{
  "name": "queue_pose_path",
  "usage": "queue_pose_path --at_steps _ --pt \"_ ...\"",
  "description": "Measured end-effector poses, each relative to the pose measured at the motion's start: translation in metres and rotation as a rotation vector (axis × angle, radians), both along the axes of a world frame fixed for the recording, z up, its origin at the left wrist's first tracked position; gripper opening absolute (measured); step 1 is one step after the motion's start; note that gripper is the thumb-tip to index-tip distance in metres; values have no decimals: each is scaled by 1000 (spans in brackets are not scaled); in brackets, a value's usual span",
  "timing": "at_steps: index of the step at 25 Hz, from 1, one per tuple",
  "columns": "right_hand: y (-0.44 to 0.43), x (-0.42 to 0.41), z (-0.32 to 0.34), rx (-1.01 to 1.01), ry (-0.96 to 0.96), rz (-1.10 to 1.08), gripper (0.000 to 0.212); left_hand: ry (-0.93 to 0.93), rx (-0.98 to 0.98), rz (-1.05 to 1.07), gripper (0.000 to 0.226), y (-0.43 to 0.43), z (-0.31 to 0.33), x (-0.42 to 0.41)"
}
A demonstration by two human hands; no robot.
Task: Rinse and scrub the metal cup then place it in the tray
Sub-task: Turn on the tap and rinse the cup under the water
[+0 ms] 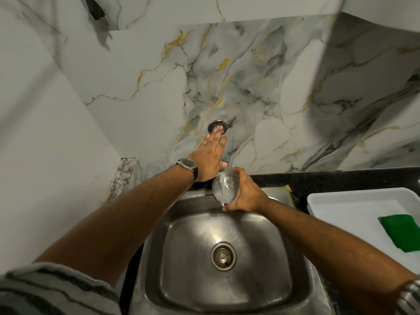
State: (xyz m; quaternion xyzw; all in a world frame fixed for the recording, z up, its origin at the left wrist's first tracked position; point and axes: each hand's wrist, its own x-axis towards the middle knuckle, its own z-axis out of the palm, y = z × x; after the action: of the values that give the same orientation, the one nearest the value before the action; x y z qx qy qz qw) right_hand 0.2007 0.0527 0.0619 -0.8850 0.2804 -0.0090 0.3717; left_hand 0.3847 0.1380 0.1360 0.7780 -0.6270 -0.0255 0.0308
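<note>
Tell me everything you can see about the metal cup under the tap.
The cup is shiny bare metal, round-bodied, and looks like steel. The right hand grips it from the side, fingers wrapped around its wall, above the back of the sink. It is tilted with its open mouth turned toward the camera. Water streams down from the tap into it, leaving the inside white and frothy. Only that hand and the water touch it; the left hand is on the tap above. Its base is hidden.
</note>
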Motion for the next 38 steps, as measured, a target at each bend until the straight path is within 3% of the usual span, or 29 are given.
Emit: queue_pose_path --at_steps 13,17,31,38 --pt "3 -7 -4 -13 -38 -26 149 44 -157 163 92 -12 -19 -19" --pt "15 -46 -22 -53 -85 -93 136 21 -169 174 96 -10 -22 -19" --pt "47 -92 -37 -68 -159 -185 132 104 -162 223 101 -8 -15 -27" --pt "32 -80 -15 -106 -233 -234 132 121 -183 217 100 -8 -14 -29"
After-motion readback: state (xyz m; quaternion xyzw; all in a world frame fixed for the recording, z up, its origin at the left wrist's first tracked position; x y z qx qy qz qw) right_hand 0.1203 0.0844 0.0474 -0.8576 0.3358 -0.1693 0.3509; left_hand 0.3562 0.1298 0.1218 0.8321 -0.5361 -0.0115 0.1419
